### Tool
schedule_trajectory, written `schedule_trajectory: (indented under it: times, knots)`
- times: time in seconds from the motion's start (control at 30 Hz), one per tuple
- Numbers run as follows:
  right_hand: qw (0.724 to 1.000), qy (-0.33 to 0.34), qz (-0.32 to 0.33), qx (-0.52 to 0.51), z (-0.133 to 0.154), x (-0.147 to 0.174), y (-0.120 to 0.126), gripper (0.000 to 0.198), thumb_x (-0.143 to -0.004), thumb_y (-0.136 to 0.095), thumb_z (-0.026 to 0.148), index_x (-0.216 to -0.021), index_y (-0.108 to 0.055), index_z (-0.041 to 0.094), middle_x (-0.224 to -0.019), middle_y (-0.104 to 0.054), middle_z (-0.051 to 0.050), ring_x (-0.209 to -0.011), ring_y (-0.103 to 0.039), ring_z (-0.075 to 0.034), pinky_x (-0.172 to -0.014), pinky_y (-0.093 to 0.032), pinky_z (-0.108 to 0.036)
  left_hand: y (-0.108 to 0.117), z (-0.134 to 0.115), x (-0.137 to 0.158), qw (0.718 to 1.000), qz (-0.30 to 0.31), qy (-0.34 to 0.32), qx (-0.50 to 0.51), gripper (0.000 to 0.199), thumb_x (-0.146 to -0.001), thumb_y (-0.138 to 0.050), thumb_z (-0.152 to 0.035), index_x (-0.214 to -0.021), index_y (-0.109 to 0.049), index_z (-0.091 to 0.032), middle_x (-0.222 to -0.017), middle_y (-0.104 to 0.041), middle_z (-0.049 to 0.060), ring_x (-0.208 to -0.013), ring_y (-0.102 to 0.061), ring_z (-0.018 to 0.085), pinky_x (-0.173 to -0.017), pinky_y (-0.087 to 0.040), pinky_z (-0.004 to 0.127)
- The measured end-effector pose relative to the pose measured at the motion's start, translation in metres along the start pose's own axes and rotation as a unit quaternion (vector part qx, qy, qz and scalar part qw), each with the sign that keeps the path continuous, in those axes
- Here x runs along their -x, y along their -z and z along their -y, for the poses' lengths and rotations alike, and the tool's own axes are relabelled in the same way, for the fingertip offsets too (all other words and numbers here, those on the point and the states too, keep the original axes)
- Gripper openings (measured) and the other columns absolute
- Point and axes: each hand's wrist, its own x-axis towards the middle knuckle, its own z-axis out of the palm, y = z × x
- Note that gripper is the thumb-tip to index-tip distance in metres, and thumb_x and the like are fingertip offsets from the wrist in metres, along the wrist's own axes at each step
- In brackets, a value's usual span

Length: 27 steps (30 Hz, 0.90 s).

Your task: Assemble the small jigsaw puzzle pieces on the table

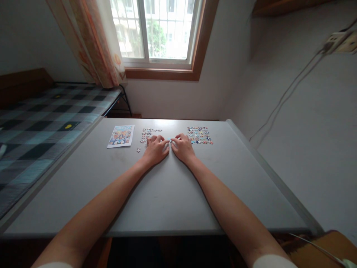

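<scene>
My left hand and my right hand rest on the table, thumbs close together. Between their fingertips lies a small jigsaw puzzle piece, pinched from both sides. Whether it is one piece or a few joined ones is too small to tell. Beyond my left hand is a group of light puzzle pieces, partly covered by the fingers. To the right of my right hand more coloured puzzle pieces lie in rows. One loose puzzle piece sits left of my left hand.
A printed picture sheet lies on the left of the grey table. A bed with a checked cover stands at the left, and a window is ahead. Cables hang along the right wall from a socket.
</scene>
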Motion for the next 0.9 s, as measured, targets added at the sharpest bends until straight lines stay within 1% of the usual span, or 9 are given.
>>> schedule_trajectory:
  times: [0.13, 0.33, 0.5, 0.63, 0.77, 0.9]
  knots:
    - [0.999, -0.02, 0.012, 0.021, 0.0023, 0.0016, 0.0019, 0.027, -0.087, -0.052, 0.038, -0.107, -0.066, 0.025, -0.111, -0.053, -0.01, -0.103, -0.042, -0.026, -0.091, -0.032, -0.041, 0.0011, -0.0004, 0.0002, 1.0, 0.002, -0.003, -0.003, 0.029, -0.084, -0.052, -0.034, -0.108, -0.065, -0.026, -0.109, -0.058, 0.008, -0.106, -0.045, 0.027, -0.091, -0.028, 0.045]
    - [0.997, -0.027, 0.053, 0.045, 0.0037, 0.0022, 0.0017, 0.043, -0.091, -0.039, 0.05, -0.121, -0.057, 0.027, -0.123, -0.049, -0.011, -0.111, -0.039, -0.028, -0.095, -0.028, -0.045, -0.0002, -0.0005, 0.0, 1.0, 0.002, 0.002, -0.007, 0.03, -0.084, -0.051, -0.034, -0.109, -0.065, -0.025, -0.108, -0.059, 0.008, -0.107, -0.045, 0.027, -0.091, -0.028, 0.044]
    - [0.996, -0.031, 0.057, 0.062, 0.0051, 0.0026, 0.0023, 0.048, -0.093, -0.031, 0.053, -0.127, -0.052, 0.027, -0.129, -0.046, -0.01, -0.116, -0.035, -0.028, -0.098, -0.025, -0.045, -0.0005, -0.0013, -0.0001, 1.0, 0.002, 0.003, -0.008, 0.028, -0.085, -0.05, -0.034, -0.106, -0.066, -0.024, -0.109, -0.059, 0.008, -0.107, -0.045, 0.027, -0.092, -0.029, 0.044]
    - [0.996, -0.037, 0.061, 0.063, 0.0051, 0.0027, 0.0021, 0.049, -0.092, -0.029, 0.054, -0.127, -0.052, 0.028, -0.129, -0.046, -0.01, -0.116, -0.036, -0.028, -0.099, -0.024, -0.046, 0.0001, -0.0018, 0.0004, 1.0, 0.001, 0.003, -0.014, 0.027, -0.085, -0.049, -0.034, -0.104, -0.067, -0.025, -0.11, -0.059, 0.008, -0.108, -0.045, 0.026, -0.092, -0.029, 0.044]
    - [0.996, -0.029, 0.065, 0.063, 0.0036, 0.002, 0.0003, 0.049, -0.093, -0.029, 0.054, -0.127, -0.052, 0.027, -0.129, -0.046, -0.01, -0.117, -0.036, -0.028, -0.1, -0.024, -0.046, 0.0004, -0.0016, 0.0007, 1.0, 0.003, 0.006, -0.01, 0.026, -0.086, -0.049, -0.035, -0.103, -0.067, -0.025, -0.111, -0.059, 0.007, -0.109, -0.044, 0.026, -0.092, -0.029, 0.044]
    - [0.997, -0.019, 0.05, 0.054, 0.0026, 0.0015, -0.0008, 0.047, -0.092, -0.033, 0.051, -0.127, -0.053, 0.025, -0.128, -0.047, -0.011, -0.116, -0.037, -0.028, -0.098, -0.027, -0.044, 0.0, -0.0007, 0.0007, 1.0, 0.006, 0.006, -0.007, 0.027, -0.085, -0.05, -0.035, -0.103, -0.067, -0.025, -0.11, -0.059, 0.007, -0.109, -0.044, 0.026, -0.092, -0.029, 0.044]
